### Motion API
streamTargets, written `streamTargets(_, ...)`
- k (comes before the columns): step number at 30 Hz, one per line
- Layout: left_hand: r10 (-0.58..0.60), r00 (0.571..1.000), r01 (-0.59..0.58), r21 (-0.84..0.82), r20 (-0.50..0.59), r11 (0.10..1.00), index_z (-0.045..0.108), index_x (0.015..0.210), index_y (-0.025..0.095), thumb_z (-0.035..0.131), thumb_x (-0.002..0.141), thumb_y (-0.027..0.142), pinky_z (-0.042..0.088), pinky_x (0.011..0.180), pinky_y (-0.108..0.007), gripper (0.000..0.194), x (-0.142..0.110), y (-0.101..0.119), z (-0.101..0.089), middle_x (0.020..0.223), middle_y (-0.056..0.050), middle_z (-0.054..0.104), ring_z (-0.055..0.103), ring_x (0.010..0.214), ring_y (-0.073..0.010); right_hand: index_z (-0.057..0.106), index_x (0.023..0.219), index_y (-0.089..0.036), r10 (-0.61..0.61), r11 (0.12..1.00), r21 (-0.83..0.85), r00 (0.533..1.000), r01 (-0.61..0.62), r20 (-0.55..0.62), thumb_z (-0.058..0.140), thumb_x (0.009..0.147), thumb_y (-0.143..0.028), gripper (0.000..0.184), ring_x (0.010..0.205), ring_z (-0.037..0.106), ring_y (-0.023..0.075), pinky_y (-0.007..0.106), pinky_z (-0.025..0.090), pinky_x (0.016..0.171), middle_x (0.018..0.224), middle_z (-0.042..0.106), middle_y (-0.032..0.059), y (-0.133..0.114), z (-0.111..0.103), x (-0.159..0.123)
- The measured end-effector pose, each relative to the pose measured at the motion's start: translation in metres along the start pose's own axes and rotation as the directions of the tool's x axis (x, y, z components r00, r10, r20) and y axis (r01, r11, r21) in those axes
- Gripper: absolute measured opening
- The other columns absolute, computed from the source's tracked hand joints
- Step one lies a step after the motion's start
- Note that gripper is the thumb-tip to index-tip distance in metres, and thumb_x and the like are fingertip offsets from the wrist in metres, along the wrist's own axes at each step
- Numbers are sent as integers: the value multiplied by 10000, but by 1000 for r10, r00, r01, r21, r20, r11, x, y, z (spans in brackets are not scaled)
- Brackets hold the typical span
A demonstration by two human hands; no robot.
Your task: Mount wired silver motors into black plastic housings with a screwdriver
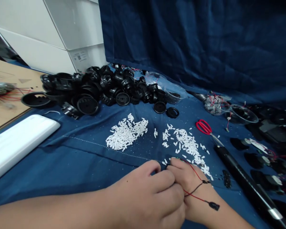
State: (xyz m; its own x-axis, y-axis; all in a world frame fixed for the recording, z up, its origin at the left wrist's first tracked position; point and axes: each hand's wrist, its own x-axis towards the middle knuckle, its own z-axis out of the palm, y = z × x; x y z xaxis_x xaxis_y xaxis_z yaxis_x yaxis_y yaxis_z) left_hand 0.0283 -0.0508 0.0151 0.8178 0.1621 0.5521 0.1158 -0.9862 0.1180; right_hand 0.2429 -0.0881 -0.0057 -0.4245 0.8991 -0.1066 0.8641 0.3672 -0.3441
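Note:
My left hand [154, 194] is closed, its fingers curled and pressed against my right hand [186, 178] low in the middle of the view. The right hand is closed as well, partly behind the left. Thin red and black wires [196, 195] come out between the hands and drape over the right wrist. A small black end piece [214, 206] hangs on one of them. The part the fingers hold is mostly hidden; only a dark green sliver shows by the right fingertips. Just beyond lie small white plastic pieces [188, 143], some touching the right hand.
A second white heap [126, 133] lies left of centre. Behind it are piled black round housings [87, 103]. Red-handled scissors [203, 127], a black rod-shaped tool [243, 178] and black wired parts [259, 159] lie right. A white box-like object [21, 140] stands left; clear tubs [243, 114] sit behind.

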Motion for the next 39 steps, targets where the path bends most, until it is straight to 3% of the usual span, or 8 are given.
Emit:
streamTargets(12,-84,995,82,32,62,996,659,887,200,707,889,213,442,713,-407,50,-4,6,5,892,-14,682,582,783,-202,535,705,-223,-31,999,7,994,31,-101,581,771,-249,85,610,446,156,338,193,569,732,524,15,1,8,5)
streamTargets(23,-14,995,24,-96,100,995,759,1045,232,606,1034,260,480,760,-357,156,-10,-12,6,1110,62,778,617,963,-166,590,803,-253,-75,997,-18,989,74,-128,610,693,-237,112,670,609,224,337,377,581,801,602,26,14,24,-4)
streamTargets(28,20,994,-22,11,110,1000,731,1183,252,528,1068,292,526,978,-323,237,-6,-33,-16,1284,54,756,630,1163,-156,580,924,-246,-183,972,86,931,220,-315,627,830,-241,105,675,650,195,295,493,572,831,656,29,15,24,-6)
streamTargets(30,-139,990,139,130,-5,982,672,1281,253,519,1068,298,515,1058,-359,266,-11,-51,-37,1341,-7,730,635,1214,-177,553,842,-241,-123,968,164,932,188,-340,633,926,-278,122,588,593,152,263,469,530,729,603,-3,12,18,-3)
streamTargets(32,-508,835,550,314,-211,774,613,1355,263,499,1075,283,507,1082,-444,303,-18,-71,-60,1388,-74,682,628,1250,-229,542,806,-233,-52,952,258,919,164,-392,664,957,-344,224,576,564,132,243,468,527,702,568,-17,12,13,0)
streamTargets(35,-797,422,874,426,-431,233,565,1427,227,541,1048,386,481,1069,-624,411,-34,-94,-86,1492,-188,547,534,1350,-391,570,849,-229,102,875,470,904,117,-416,709,941,-420,254,604,555,126,227,477,534,746,573,-11,14,8,3)
streamTargets(36,-825,356,885,440,-438,149,569,1426,206,585,1016,420,480,1042,-670,463,-40,-100,-90,1500,-217,518,506,1356,-446,579,880,-230,170,819,567,906,89,-388,727,926,-450,270,584,535,124,224,464,516,723,558,-18,14,8,3)
streamTargets(39,-870,288,884,461,-400,81,643,1338,167,745,863,382,494,950,-721,531,-56,-113,-87,1432,-253,525,497,1293,-529,594,991,-235,397,537,843,891,-30,-221,777,872,-532,368,563,516,125,213,436,496,658,537,-40,9,7,4)
